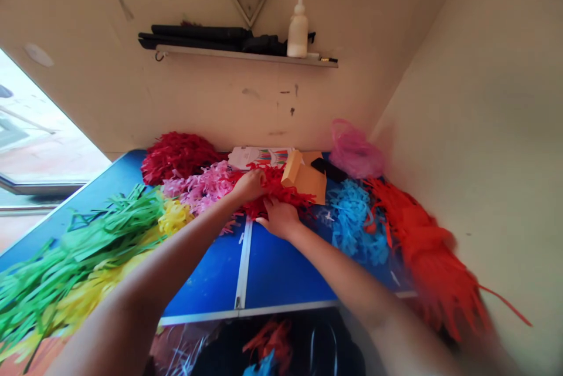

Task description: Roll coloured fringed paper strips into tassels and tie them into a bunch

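Both arms reach over a blue table to a pile of red fringed strips (288, 195) near its back. My left hand (250, 185) is closed at the pile's left part, its fingertips pressed together on red strips. Just to the right and nearer, my right hand (280, 217) touches the front of the same pile, its thumb and fingers apart. Pink fringe (204, 188) lies beside the left wrist. A folded tan card piece (291, 168) rests against the back of the red strips.
Dark red fringe (178, 156), green strips (105, 223) and yellow strips (101, 282) lie left on the table (285, 276). Blue fringe (358, 223), orange-red strips (422, 241), a pink bag (356, 150) and a black phone-like object (329, 169) are right. A shelf (246, 56) holds a bottle (298, 33).
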`<action>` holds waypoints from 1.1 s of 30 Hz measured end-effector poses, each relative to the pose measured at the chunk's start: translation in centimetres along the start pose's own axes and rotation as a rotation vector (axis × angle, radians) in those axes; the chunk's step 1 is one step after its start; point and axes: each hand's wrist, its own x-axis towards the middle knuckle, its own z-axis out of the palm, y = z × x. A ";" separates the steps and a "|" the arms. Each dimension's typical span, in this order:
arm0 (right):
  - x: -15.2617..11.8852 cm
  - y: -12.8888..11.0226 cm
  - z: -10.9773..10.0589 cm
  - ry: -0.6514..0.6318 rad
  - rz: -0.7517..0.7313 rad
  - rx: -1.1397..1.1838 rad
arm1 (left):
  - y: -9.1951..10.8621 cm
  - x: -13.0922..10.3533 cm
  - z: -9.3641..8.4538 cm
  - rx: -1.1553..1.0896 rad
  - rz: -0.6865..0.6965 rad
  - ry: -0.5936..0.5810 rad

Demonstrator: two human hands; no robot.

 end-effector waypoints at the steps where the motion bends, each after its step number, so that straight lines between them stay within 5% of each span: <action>1: 0.0 0.1 0.2 -0.004 0.011 0.004 | 0.1 -0.6 0.2 0.004 0.006 0.009; 6: -0.3 0.3 0.9 -0.052 0.078 0.008 | -0.5 -2.0 -0.9 0.006 -0.099 0.098; 12: -0.4 0.7 1.2 -0.058 0.104 0.013 | -1.9 -1.8 -10.5 0.002 -0.266 0.438; 19: -0.5 1.5 0.5 -0.061 0.109 0.069 | -0.2 -8.2 -20.8 0.064 -0.236 0.879; 22: -1.3 1.3 -1.0 -0.032 0.102 0.097 | 0.8 -11.1 -22.6 0.206 -0.288 0.823; 24: -2.9 0.4 -2.0 0.009 0.099 0.107 | 1.5 -13.3 -21.7 0.322 -0.282 0.665; 27: -7.0 -2.9 -1.9 0.099 0.030 0.269 | 2.8 -17.1 -16.6 0.364 -0.173 0.424; 31: -12.1 -8.5 1.6 0.135 -0.237 1.271 | 4.5 -22.0 -7.7 0.402 0.016 0.162; 33: -13.2 -10.1 3.4 0.127 -0.227 1.734 | 5.0 -23.7 -4.3 0.420 0.075 0.134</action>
